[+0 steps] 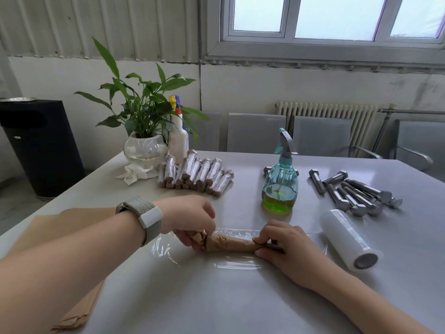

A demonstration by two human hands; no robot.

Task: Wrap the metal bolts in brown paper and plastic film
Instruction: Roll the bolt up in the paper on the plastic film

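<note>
Head view, item in hand: paper-wrapped bolt, lying crosswise on a loose sheet of plastic film spread on the table. Left hand pinches the crumpled paper at one end; right hand pinches the twisted paper at the other.

Risks, as judged: paper ends may spring open if either pinch slackens; the film, thin and clingy, may fold onto itself or drag along unevenly, leaving wrinkles or bare paper; the bolt's weight could tear the paper at the twists.

Surroundings, placed from the wrapped bolt:
- film roll, just right of it, near the right hand; it could roll or be nudged.
- bare bolts, beyond and right.
- green spray bottle, beyond, between the piles.
- finished wrapped bolts, stacked beyond and left.
- white spray bottle and potted plant, farther behind that stack.
- brown paper sheets, left, under the left forearm.

Nothing lies directly in the rolling path.
</note>
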